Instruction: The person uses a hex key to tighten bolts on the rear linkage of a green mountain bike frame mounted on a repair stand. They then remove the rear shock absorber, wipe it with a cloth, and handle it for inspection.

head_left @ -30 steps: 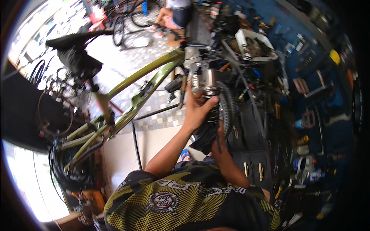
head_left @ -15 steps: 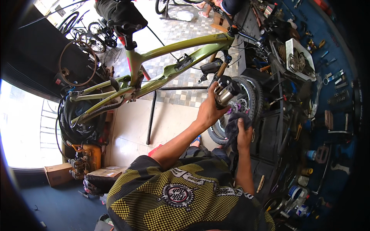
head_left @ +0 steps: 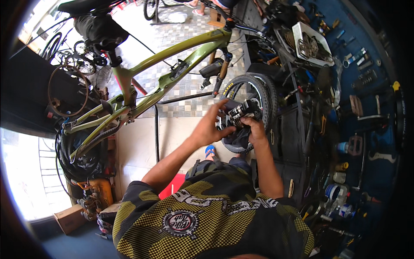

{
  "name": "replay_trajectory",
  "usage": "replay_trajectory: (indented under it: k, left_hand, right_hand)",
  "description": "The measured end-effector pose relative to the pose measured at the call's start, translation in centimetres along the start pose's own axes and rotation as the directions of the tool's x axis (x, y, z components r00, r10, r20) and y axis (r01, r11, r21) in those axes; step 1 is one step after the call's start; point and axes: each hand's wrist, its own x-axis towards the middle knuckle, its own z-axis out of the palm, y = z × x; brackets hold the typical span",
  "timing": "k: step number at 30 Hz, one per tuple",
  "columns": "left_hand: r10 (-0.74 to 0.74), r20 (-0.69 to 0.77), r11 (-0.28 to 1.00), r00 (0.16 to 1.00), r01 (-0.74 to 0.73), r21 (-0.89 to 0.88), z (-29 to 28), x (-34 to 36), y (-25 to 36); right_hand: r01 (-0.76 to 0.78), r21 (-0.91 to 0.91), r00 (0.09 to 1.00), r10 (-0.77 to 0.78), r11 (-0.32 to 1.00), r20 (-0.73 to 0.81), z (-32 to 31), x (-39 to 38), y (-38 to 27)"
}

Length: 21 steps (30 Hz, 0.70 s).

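Note:
Between my hands, in front of the wheels, is a black and silver bicycle rear shock (head_left: 238,113) with a side reservoir. My left hand (head_left: 208,126) is at its left end, thumb along the lower side and fingers curved over the top. My right hand (head_left: 256,131) grips the other end, its thumb over the body. A dark cloth (head_left: 240,140) hangs beneath the shock, bunched against my right hand. Beyond my hands stands a green bicycle frame (head_left: 166,82), held up at the seat post, with its front fork (head_left: 222,71) attached.
Two wheels with tyres (head_left: 268,93) lean by the dark bench at right. A white basket (head_left: 311,45) of parts sits on it, near a blue wall (head_left: 366,39) hung with tools. A black stand leg (head_left: 156,134) crosses the tiles. At left are an orange compressor (head_left: 101,190) and a cardboard box (head_left: 70,219).
My hands have come together, and the shock is lower, closer to my body and lying more level. My right hand now holds it as well as the cloth. The view has shifted rightward.

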Motion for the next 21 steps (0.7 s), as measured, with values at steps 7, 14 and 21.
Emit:
replay_trajectory:
  k: [7, 14, 21]
  left_hand:
    - [-0.263, 0.648, 0.53, 0.715, 0.668, -0.522, 1.0, 3.3, -1.3]
    - [-0.16, 0.827, 0.405, 0.539, 0.8, -0.443, 4.3, 4.8, -2.7]
    - [-0.157, 0.835, 0.278, 0.527, 0.835, -0.475, 7.3, 4.3, -3.1]
  right_hand:
    - [0.001, -0.044, 1.0, -0.001, 0.999, -0.002, -0.4, 0.3, -2.4]
    - [0.048, -0.538, 0.996, -0.079, 0.842, -0.035, -1.6, -1.5, -6.8]
    - [0.042, -0.794, 0.786, -0.51, 0.606, -0.348, -9.3, -6.1, -16.4]
